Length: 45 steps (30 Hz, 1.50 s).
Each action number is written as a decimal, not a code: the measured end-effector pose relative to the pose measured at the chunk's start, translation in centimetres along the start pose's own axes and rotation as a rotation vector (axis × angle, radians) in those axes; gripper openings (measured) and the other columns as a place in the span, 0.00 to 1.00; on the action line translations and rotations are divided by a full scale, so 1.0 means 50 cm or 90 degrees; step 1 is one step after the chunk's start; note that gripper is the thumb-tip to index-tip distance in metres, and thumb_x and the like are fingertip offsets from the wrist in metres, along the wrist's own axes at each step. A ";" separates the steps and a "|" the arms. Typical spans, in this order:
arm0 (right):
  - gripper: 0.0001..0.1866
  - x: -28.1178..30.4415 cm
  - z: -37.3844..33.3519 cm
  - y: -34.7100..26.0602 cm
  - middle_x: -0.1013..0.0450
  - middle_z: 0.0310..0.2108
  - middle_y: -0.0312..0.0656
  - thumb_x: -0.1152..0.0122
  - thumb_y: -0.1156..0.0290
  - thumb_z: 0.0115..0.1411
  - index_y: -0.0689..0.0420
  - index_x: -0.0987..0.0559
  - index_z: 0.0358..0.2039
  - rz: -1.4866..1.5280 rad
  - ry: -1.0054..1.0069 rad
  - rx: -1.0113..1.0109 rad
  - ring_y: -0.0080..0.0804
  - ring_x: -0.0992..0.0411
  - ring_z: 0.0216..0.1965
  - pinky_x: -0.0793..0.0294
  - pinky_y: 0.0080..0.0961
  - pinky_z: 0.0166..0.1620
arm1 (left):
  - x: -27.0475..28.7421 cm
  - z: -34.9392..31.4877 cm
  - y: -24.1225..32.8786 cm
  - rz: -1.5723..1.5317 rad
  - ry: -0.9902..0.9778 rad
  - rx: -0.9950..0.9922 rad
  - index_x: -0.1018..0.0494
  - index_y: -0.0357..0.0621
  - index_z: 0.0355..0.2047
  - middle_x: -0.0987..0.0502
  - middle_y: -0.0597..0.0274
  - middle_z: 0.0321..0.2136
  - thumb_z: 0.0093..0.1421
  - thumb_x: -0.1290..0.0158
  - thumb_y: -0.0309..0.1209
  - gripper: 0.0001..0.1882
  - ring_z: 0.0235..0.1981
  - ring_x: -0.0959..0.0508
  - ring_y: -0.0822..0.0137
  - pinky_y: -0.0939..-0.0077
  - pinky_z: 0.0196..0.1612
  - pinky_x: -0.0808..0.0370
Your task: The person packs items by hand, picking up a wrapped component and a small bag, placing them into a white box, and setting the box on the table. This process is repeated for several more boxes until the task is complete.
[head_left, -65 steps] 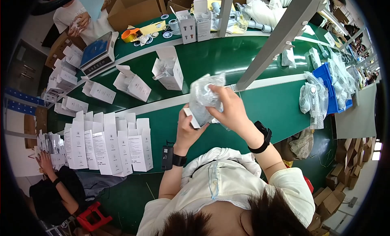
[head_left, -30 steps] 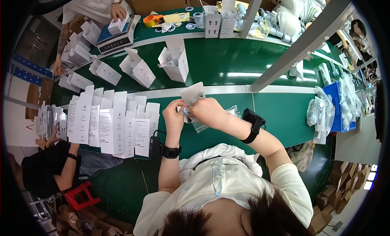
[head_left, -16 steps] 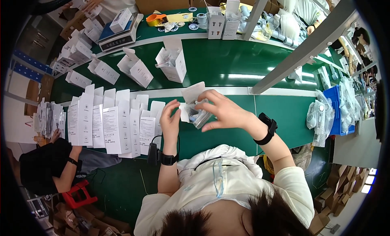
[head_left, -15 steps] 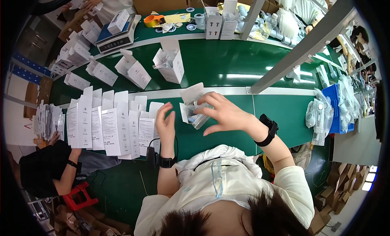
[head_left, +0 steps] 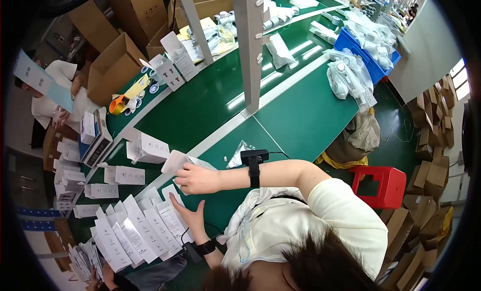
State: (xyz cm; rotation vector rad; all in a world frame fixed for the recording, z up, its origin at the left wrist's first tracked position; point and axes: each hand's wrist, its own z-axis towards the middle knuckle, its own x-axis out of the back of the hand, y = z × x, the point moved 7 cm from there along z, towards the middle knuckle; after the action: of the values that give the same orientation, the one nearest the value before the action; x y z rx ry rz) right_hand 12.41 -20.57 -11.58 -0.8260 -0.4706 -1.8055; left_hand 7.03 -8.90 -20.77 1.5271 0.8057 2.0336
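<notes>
A small white cardboard box (head_left: pixel 173 163) with its flap up lies partly hidden under my right hand (head_left: pixel 195 179). The fingers of that hand are curled down against the box; what is between them is hidden. Just below, my left hand (head_left: pixel 186 215) is open, thumb spread from the fingers, beside a packed row of white boxes (head_left: pixel 134 226). It holds nothing that I can see. A crumpled clear plastic bag (head_left: pixel 241 153) lies on the green table beyond my right forearm.
Open white boxes (head_left: pixel 148 148) stand on the raised ledge at left, by a scale (head_left: pixel 96 138). A metal post (head_left: pixel 250 55) rises mid-bench. A blue bin (head_left: pixel 373 65) and bagged parts (head_left: pixel 346 75) sit at far right. A red stool (head_left: pixel 383 187) stands right. Other people are at left.
The view has swung round to the right. My right hand has moved from over the open box's contents to a curled hold against a box. My left hand has come lower, beside the row.
</notes>
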 end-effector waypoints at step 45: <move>0.28 0.279 -0.538 0.722 0.42 0.51 0.48 0.39 0.64 0.44 0.44 0.32 0.48 -0.396 0.060 -0.881 0.56 0.46 0.51 0.39 0.54 0.45 | -0.242 0.297 0.009 -0.357 0.147 0.139 0.50 0.37 0.54 0.46 0.50 0.54 0.49 0.46 0.20 0.34 0.54 0.42 0.60 0.68 0.55 0.43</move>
State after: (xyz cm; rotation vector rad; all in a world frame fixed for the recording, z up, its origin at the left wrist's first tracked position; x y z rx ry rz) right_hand 34.36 -60.92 -22.19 -1.5839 0.8241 -2.6849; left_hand 24.56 -14.80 -25.66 1.0133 1.4045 1.7478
